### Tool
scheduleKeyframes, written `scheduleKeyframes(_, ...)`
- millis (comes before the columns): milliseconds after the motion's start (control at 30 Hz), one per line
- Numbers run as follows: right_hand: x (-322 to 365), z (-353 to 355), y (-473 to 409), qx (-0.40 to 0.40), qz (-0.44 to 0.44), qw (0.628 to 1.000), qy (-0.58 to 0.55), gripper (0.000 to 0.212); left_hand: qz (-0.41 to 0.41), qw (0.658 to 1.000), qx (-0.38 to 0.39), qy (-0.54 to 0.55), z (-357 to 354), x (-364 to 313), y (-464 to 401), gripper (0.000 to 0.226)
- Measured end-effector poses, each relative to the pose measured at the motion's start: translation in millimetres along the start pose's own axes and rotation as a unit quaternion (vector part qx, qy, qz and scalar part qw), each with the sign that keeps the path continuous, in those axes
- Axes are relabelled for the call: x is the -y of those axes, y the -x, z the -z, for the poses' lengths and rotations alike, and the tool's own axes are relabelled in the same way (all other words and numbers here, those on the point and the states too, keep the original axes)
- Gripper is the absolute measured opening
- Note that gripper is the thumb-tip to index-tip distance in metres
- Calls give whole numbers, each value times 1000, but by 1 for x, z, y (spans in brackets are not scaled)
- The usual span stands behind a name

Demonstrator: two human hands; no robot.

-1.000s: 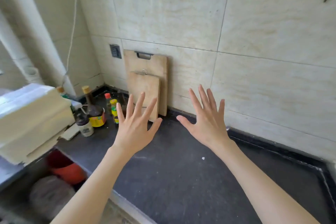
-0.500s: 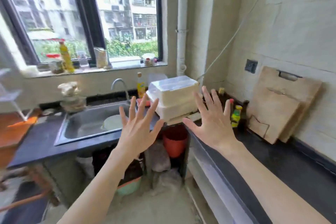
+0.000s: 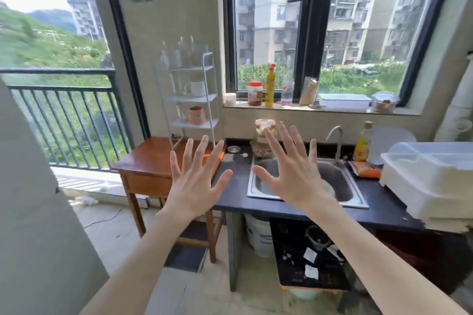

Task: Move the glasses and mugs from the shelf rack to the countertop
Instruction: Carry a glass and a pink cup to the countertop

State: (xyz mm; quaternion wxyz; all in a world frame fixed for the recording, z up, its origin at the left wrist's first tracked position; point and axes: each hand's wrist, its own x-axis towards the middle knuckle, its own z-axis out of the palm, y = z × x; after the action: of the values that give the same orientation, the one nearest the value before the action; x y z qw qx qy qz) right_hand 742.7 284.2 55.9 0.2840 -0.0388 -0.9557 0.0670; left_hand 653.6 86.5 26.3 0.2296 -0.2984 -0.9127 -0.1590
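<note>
Both hands splayed, empty; shelf rack [image 3: 190,89] glassware apparently untouched.

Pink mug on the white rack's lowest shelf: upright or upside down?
Upside down, it seems: the pink mug widens toward the white wire rack shelf, narrow end up. Slightly blurred.

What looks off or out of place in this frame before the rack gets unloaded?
Nothing spilled or toppled. The white rack stands upright on the wooden table, the pink mug upright on its lower shelf. An orange packet lies loose by the sink. Both hands, left and right, are spread empty.
</note>
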Motion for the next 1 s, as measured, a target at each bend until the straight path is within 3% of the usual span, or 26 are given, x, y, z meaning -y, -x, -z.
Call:
scheduleKeyframes(233,71,-86,-96,23,61,997,-47,79,101,994,18,-39,-16,124,-19,65)
scheduleKeyframes(533,75,-217,-234,54,62,994,-73,78,162,985,64,-11,-92,238,-121,67)
scheduleKeyframes(1000,59,-378,-404,125,29,989,-78,75,168,980,105,26,-216,377,-265,62)
